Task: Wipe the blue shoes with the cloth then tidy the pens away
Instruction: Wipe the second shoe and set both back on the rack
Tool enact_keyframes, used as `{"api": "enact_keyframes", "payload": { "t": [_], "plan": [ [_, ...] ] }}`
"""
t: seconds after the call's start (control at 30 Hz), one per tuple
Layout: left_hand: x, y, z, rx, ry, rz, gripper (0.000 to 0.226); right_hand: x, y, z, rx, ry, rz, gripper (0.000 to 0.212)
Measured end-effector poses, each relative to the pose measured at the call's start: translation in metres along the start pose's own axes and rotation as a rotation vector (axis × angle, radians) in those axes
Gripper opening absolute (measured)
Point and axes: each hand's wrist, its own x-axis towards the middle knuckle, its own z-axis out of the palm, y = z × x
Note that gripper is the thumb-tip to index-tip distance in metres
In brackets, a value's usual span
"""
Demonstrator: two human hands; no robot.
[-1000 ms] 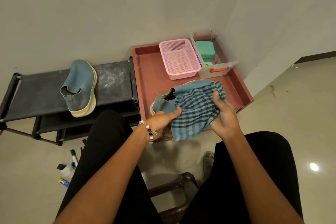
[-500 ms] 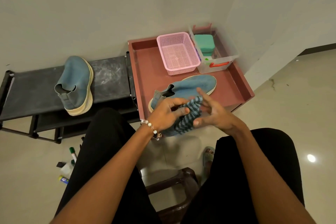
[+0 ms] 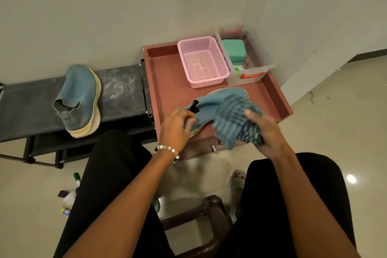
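Head cam is looking down at a seated person's lap, with a reddish-brown tray (image 3: 167,81) sitting around 12 o'clock from the knees. One blue shoe (image 3: 211,102) lies on its side in the tray, toe pointing toward 2 o'clock. The left hand (image 3: 174,129) has its fingers curled around the heel end of that shoe, near the opening. The right hand (image 3: 265,130) is at 3 o'clock of the shoe with its fingers clamped on a bunched-up blue checked cloth (image 3: 234,119), which drapes over the shoe's toe half; it's a bit blurry there. The second blue shoe (image 3: 80,98) stands on its sole on a black rack (image 3: 123,90) off at 9 o'clock from the tray. At the back of the tray there's a pink basket (image 3: 202,62) and, just beside it at 3 o'clock, a clear box (image 3: 253,69) holding a green block (image 3: 234,50). Pens (image 3: 71,195) are lying on the floor at 7 o'clock, next to the left leg, partly hidden.
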Motion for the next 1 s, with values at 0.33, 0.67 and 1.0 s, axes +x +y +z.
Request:
{"api": "enact_keyframes", "payload": {
  "t": [0.33,0.67,1.0],
  "plan": [
    [-0.02,-0.028,0.059,0.641,-0.235,0.314,0.047,0.05,0.036,0.033,-0.962,0.579,-0.547,0.049],
    [-0.031,-0.032,0.065,0.757,-0.269,0.289,0.052,0.088,0.071,-0.007,-2.03,-0.085,-0.815,0.055],
    [-0.026,-0.033,0.071,0.729,-0.242,0.268,0.049,0.078,0.078,0.062,-1.783,0.026,-0.266,0.047]
  ]
}}
